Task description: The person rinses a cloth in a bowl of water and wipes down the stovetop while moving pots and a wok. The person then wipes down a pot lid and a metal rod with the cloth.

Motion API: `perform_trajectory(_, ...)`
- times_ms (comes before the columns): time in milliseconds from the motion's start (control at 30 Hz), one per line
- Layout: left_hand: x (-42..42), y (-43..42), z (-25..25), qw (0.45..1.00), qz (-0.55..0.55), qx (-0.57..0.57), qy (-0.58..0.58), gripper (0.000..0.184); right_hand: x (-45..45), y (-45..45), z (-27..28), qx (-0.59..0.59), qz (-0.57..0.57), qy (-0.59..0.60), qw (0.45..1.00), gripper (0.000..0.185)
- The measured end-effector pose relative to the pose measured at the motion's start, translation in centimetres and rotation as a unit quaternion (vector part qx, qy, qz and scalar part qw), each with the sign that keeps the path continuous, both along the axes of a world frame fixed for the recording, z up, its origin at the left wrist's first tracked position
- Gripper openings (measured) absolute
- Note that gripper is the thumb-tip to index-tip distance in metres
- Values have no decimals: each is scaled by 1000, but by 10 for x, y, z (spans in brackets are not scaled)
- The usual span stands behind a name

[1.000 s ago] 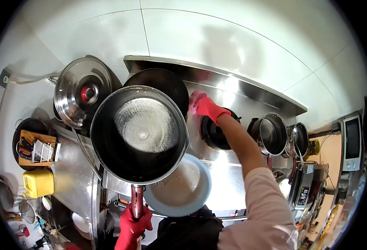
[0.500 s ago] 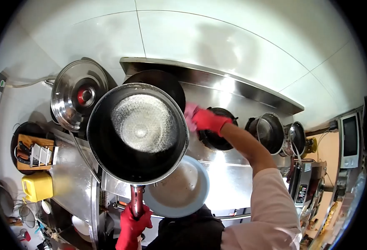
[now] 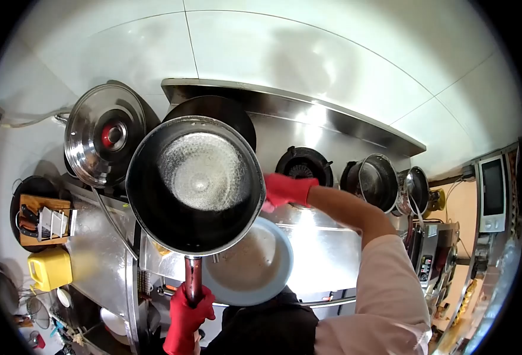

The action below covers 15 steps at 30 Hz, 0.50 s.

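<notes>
My left hand (image 3: pixel 188 312), in a red glove, is wrapped round the dark red handle of a large black pan (image 3: pixel 197 228), which is held up with its pale, scuffed inside facing me. My right hand (image 3: pixel 289 190), also red-gloved, is at the pan's right edge. A bit of pink cloth (image 3: pixel 268 206) shows below its fingers, and the fingertips are partly hidden behind the rim. Below the pan, a light blue basin (image 3: pixel 281 269) of cloudy water is partly covered by it.
A burner (image 3: pixel 304 168) lies behind my right hand, with pots (image 3: pixel 378 183) to its right. Behind the raised pan is a dark wok (image 3: pixel 219 109). At left are a steel lid (image 3: pixel 104 136), a knife block (image 3: pixel 46 220) and a yellow jug (image 3: pixel 50 269).
My right hand has moved down from beside the wok, with the pink cloth, to the right edge of the pan. My left hand still holds the handle. The view has shifted slightly.
</notes>
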<state>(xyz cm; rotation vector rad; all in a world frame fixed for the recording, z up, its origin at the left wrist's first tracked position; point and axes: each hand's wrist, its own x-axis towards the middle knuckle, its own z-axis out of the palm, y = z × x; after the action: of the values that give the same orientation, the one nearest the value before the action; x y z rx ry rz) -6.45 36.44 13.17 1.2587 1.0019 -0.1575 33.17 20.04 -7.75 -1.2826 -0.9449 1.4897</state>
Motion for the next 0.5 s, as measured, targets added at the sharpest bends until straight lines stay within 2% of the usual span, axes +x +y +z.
perform_trajectory(33,0,-1,0,1000,4,-6,-4,17,-12,-10,1,18,13,-172,985,24)
perform_trajectory(67,1,0,0,1000,6,-8,-9,17,-29,-16,17,24,22,-341,939,22)
perform_trajectory(133,8,0,4,1000,10,-6,-4,17,-10,-25,-43,148,107,-580,794,18)
perform_trajectory(167,8,-1,3,1000,8,-3,-7,18,6,-20,-43,131,102,-619,767,16)
perform_trajectory(200,6,-1,1,1000,6,0,-10,18,25,-13,-49,-81,137,-621,767,17)
perform_trajectory(233,6,-1,0,1000,4,4,-12,19,43,-10,-43,-9,10,-621,783,18)
perform_trajectory(300,10,-1,4,1000,-8,23,-4,15,86,-13,-38,-94,-56,-659,744,23)
perform_trajectory(333,4,-3,0,999,-13,42,-13,13,111,-18,-52,-91,-105,-674,726,22)
perform_trajectory(367,2,-4,-2,998,-16,61,-23,11,130,-16,-56,-215,-183,-614,737,21)
perform_trajectory(400,2,-4,0,999,-13,48,-12,9,142,-8,-55,-263,-268,-590,715,26)
perform_trajectory(433,3,-5,0,998,-17,62,-7,9,147,-5,-57,-272,-313,-625,661,31)
perform_trajectory(467,3,-5,0,997,-21,74,-2,9,161,-2,-96,-142,-353,-724,576,31)
perform_trajectory(500,3,-5,0,996,-26,84,5,9,153,1,-110,-45,-424,-614,664,34)
